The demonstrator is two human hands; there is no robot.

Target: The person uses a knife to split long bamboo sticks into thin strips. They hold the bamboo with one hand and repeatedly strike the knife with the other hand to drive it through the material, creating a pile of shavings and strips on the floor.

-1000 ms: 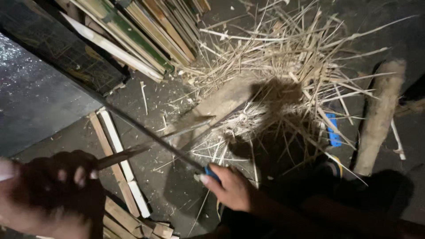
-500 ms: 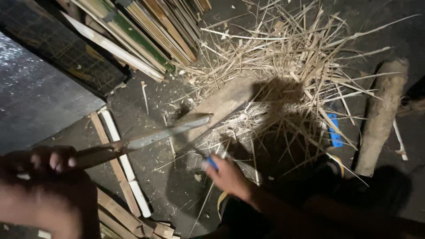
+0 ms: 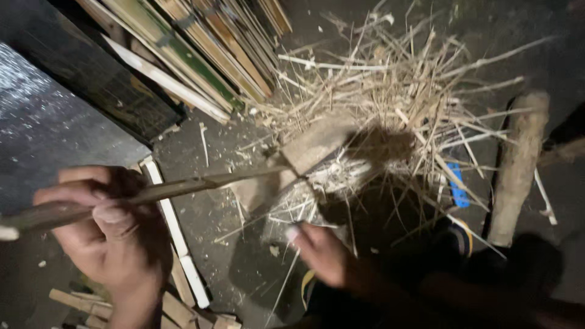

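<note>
A long thin brown bamboo strip lies across the lower left of the view. The left hand holds it, with the fingers curled tight over the stick and the thumb pressed on its near side. The stick runs out past the fingers toward the right, and its far tip lies by a flat pale wooden block on the ground.

The right hand is lower down, near the middle. Its fingers are bent and close together, with the tips at a small heap of pale wood shavings just in front of the block. Something blue shows under this hand, but I cannot tell if the hand grips it.

Past the fingertips of both hands is a big messy pile of thin dry bamboo slivers. A small blue object lies among them. To the right of that is a thick round wooden log.

Beyond the left fingers, a bundle of long flat bamboo slats lies slanted. Right under the left hand, a white flat wooden slat lies on the dark dusty ground.
</note>
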